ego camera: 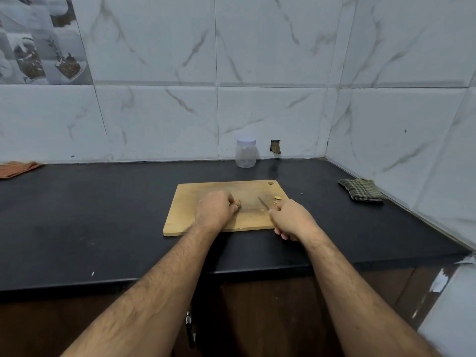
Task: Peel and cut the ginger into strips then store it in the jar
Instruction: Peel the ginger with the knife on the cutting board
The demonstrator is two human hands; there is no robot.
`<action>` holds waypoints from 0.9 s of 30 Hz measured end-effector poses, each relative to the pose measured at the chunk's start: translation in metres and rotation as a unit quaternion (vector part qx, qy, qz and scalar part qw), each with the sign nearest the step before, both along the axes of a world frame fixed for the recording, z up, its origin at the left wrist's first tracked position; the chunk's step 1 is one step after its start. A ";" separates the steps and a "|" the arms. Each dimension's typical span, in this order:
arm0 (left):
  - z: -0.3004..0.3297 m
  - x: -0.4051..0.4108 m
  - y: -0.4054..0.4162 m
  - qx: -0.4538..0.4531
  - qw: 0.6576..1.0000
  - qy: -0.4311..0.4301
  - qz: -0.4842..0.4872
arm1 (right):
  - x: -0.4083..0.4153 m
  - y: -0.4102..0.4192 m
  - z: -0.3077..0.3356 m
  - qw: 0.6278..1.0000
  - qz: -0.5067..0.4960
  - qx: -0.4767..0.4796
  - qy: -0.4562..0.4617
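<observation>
Left hand (pixel 215 208) is pinning the ginger (pixel 237 202) mid cutting board (pixel 226 207), fingers curled over it. Right hand (pixel 291 219) is gripping the knife (pixel 264 203) near the board's right edge, blade pointing away-left toward the ginger, apart from it. Jar (pixel 246 153) is sitting lidded at the tabletop's back edge.

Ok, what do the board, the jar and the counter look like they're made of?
Cutting board: pale wood, matte, faint grain and a hanging hole at one corner; could be bamboo. Jar: clear and see-through with a whitish lid, probably plastic, though glass can't be ruled out. Counter: dark, smooth slab, slight sheen, likely polished stone.
</observation>
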State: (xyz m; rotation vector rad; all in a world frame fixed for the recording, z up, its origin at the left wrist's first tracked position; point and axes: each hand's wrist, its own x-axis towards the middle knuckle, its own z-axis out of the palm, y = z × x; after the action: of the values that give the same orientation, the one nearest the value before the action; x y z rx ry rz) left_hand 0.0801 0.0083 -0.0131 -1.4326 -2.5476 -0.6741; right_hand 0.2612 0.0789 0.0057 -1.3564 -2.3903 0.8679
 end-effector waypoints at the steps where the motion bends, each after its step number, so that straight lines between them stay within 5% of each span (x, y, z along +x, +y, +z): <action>1: 0.000 0.000 0.001 -0.001 1.000 -0.005 0.002 | 0.000 -0.001 0.000 1.000 0.004 0.016 -0.012; 27: 0.013 0.000 -0.003 0.012 0.992 -0.125 0.022 | -0.001 -0.010 0.012 1.000 0.006 0.007 -0.018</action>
State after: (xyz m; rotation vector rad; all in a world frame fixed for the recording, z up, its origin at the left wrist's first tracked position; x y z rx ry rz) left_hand 0.0801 0.0052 -0.0001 -1.3574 -2.7364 -0.9262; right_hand 0.2602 0.0685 0.0178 -1.3649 -2.4282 0.8352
